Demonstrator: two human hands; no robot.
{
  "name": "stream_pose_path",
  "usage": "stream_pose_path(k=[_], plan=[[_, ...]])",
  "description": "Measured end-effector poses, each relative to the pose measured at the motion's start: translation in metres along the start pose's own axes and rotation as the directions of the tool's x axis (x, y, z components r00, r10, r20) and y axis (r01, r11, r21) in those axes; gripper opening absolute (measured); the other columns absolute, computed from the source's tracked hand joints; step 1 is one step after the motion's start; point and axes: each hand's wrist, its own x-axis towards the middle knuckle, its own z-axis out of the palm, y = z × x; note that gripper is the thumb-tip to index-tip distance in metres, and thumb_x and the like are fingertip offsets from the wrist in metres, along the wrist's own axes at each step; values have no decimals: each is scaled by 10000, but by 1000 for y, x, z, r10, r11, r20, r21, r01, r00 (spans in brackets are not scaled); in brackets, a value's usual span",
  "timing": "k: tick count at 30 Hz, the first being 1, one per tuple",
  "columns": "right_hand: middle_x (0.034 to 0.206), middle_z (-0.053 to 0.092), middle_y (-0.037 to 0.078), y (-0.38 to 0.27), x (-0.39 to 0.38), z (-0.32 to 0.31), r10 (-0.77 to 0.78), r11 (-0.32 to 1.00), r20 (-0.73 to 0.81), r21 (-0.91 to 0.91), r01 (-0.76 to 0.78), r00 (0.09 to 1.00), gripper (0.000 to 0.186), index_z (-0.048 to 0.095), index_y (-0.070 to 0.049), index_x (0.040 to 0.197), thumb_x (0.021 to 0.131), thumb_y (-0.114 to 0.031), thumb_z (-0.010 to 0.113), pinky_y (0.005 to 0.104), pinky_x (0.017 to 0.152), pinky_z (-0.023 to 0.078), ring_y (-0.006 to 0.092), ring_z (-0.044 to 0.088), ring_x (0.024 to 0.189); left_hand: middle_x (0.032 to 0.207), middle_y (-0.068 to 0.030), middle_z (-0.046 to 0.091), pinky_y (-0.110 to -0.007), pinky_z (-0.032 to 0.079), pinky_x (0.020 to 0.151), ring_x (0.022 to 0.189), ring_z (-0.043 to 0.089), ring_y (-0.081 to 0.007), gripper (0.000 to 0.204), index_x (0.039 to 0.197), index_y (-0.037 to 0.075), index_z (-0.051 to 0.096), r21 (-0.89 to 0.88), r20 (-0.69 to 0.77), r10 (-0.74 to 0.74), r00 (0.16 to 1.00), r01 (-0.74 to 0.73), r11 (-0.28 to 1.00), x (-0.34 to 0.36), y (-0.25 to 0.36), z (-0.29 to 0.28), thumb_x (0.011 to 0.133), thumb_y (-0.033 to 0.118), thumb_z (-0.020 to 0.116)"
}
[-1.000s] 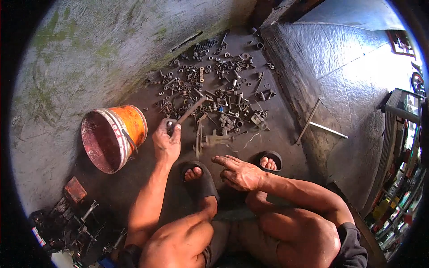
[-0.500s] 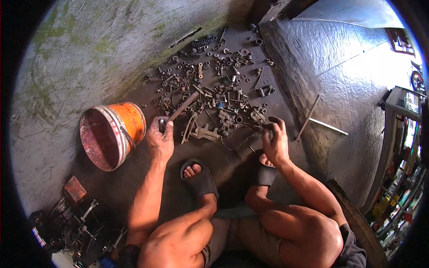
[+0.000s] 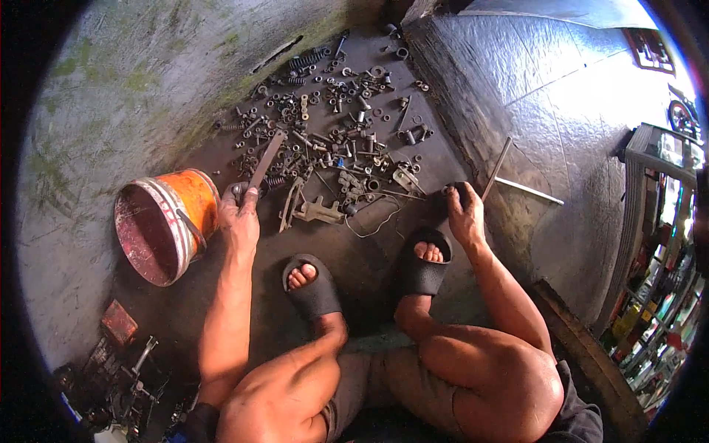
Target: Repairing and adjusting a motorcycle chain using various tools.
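Observation:
In my left hand (image 3: 240, 221), closed beside the bucket, is a flat, narrow metal strip (image 3: 267, 159) slanting up toward the scattered parts. My right hand (image 3: 465, 215) hovers right of the parts, above and beyond my right sandal. Its fingers are curled together; a small dark spot shows at the fingertips, but I cannot make out what it is. Between and beyond the hands lie loose nuts, bolts and washers (image 3: 347, 140), with several coil springs (image 3: 309, 57) at the back. A pale metal bracket (image 3: 319, 212) and a thin bent wire (image 3: 371, 234) lie nearest me.
An orange bucket (image 3: 193, 193) lies on its side at the left, its mouth facing me. On the right, a T-shaped metal tool (image 3: 528, 192) rests against a raised ledge. A glass-fronted cabinet (image 3: 641, 177) stands farther right. Dark mechanical parts (image 3: 136, 373) crowd the lower left.
My right hand has moved right, away from the parts, and its fingers have drawn together. My left hand keeps the metal strip, shifted slightly. The whole view has slid a little.

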Motion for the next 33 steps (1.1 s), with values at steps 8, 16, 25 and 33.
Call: stream_pose_path(k=[8,16,25,33], plan=[[876,635,248,-4,-9,21,-151,986,77,-59,156,986,150,589,15,968,920,-128,583,432,737,496,421,623,799,771,25,556,-267,410,660,685,464,-95,72,920,16,625,20,3,28,1000,-28,999,1,-2,9,925,88,622],[943,638,247,-20,-31,29,-210,941,382,-172,293,900,195,577,0,1012,886,-142,625,463,777,506,450,621,910,767,43,514,-249,383,622,677,427,-75,75,936,22,615,40,42,64,997,-66,997,2,-12,7,931,96,612],[896,677,129,-13,-9,18,-96,990,139,-91,109,986,127,596,14,1032,958,-74,542,328,750,506,178,621,811,856,-86,688,-339,482,762,795,604,-171,162,968,25,678,307,162,138,977,-182,934,-4,1,13,902,172,657],[836,652,87,-13,-12,33,-122,992,206,44,115,971,160,580,17,972,990,-129,518,297,643,480,149,576,692,866,-187,689,-389,517,706,777,680,-309,203,1019,-2,656,374,301,135,944,-247,894,-19,1,-7,897,160,644]])
